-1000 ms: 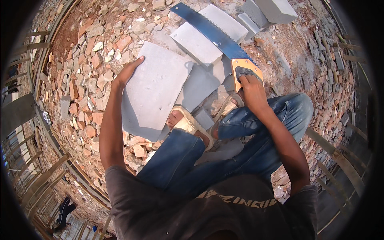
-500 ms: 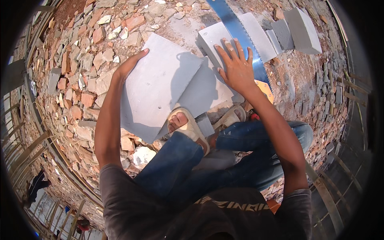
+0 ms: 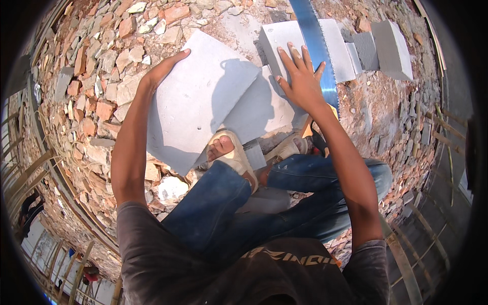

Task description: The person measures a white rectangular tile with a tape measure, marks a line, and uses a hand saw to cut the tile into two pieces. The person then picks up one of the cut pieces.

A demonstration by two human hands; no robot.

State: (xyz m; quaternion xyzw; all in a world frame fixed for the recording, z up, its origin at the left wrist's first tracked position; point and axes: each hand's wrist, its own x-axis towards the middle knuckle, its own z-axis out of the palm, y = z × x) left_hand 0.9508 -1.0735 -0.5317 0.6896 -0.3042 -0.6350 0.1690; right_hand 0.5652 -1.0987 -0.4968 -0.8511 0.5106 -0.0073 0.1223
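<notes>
A large pale grey lightweight concrete block (image 3: pixel 188 91) lies tilted in front of me, over another grey block (image 3: pixel 259 107) partly hidden beneath it. My left hand (image 3: pixel 170 66) grips its far left edge, with the thumb showing and the other fingers hidden. My right hand (image 3: pixel 303 79) rests flat with spread fingers on a smaller pale block (image 3: pixel 279 38). Just right of those fingers, a handsaw (image 3: pixel 316 46) with a blue toothed blade lies across the blocks. Its handle is partly hidden by my right forearm. My sandaled foot (image 3: pixel 223 150) touches the large block's near edge.
More cut grey blocks (image 3: pixel 391 51) stand in a row to the far right. Broken brick and stone rubble (image 3: pixel 107 109) covers the ground at left. Bamboo poles (image 3: pixel 33 173) line the left side, and another grey block (image 3: pixel 264 201) lies between my legs.
The saw has pivoted, its far end swinging right and its handle end coming left. Both hands keep nearly the same places on the blocks. The view has shifted slightly.
</notes>
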